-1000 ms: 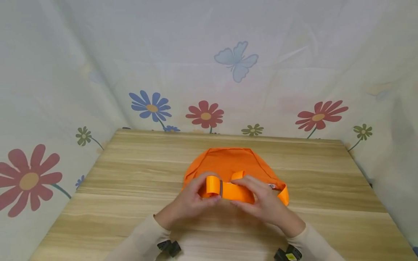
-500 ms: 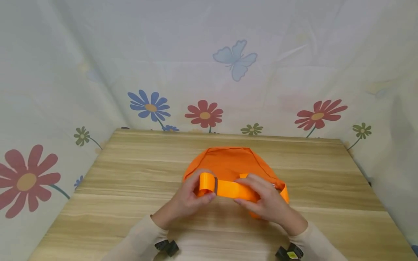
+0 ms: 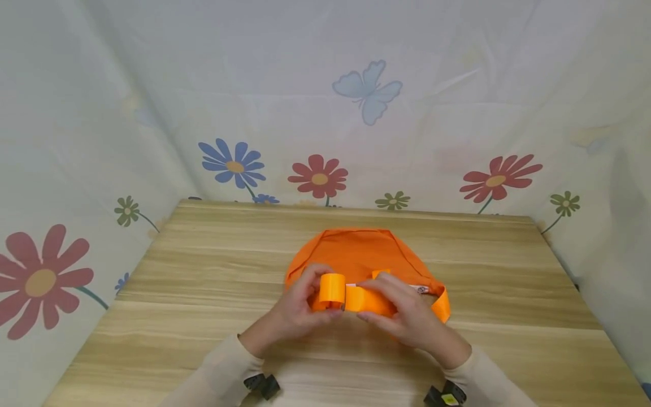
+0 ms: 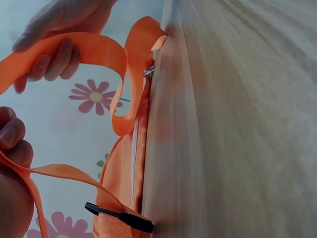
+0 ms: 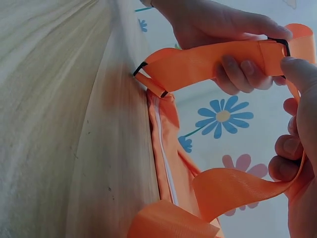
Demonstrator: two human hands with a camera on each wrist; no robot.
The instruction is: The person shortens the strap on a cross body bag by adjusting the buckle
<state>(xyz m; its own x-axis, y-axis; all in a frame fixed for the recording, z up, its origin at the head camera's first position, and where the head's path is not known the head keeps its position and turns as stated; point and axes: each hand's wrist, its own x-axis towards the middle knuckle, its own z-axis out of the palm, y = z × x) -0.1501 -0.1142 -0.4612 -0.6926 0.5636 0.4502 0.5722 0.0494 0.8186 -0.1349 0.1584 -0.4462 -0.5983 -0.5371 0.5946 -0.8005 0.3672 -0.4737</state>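
Observation:
An orange waist bag [image 3: 358,251] lies on the table, its white zipper [image 3: 417,289] towards me. My left hand [image 3: 297,305] pinches a looped end of its orange webbing strap [image 3: 333,288] between thumb and fingers. Beside it my right hand [image 3: 409,311] pinches another stretch of the strap, close to the left fingertips. In the right wrist view a black slider buckle [image 5: 286,49] sits on the strap between the two hands. A second black buckle [image 5: 141,68] shows where the strap meets the bag; the left wrist view also shows this black buckle [image 4: 121,217].
The wood-grain table [image 3: 218,265] extends around the bag on all sides. White cloth with printed flowers [image 3: 319,178] hangs behind it and at both sides. A strap loop [image 3: 441,305] lies at the bag's right corner.
My hands drew slightly apart half a second ago, straightening the strap between them. Now they are closer again, and the strap bows up beside the right fingertips.

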